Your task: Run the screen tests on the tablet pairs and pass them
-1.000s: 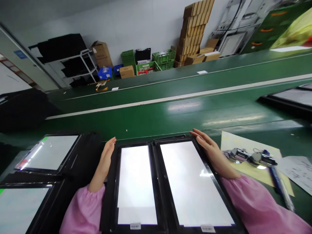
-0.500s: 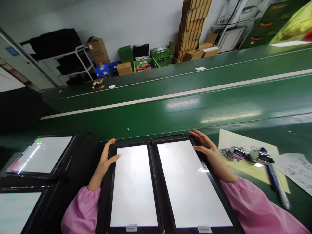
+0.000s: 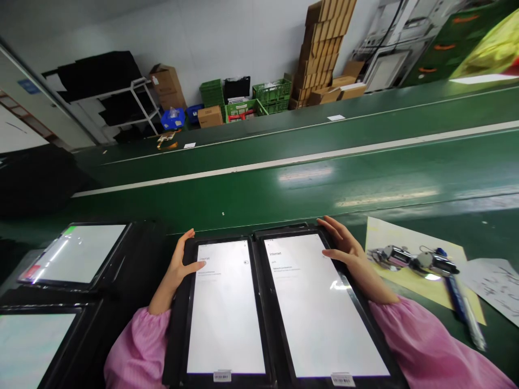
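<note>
Two black-framed tablets lie side by side in front of me, both with lit white screens headed "Internet" and a small barcode label at the near edge. My left hand grips the outer edge of the left tablet, its thumb over the screen near the heading. Around the right tablet's upper outer edge is my right hand, with the thumb reaching onto the screen. The undersides of both tablets are hidden.
To the left are another lit tablet and a second screen. Metal clip-like parts, a yellow sheet, a pen and a scribbled paper lie at right. Beyond runs a green belt; stacked cartons stand behind.
Both screens have gone from blank white to a page headed "Internet" with lines of text. My left thumb has shifted slightly right over the screen; my right hand barely moves.
</note>
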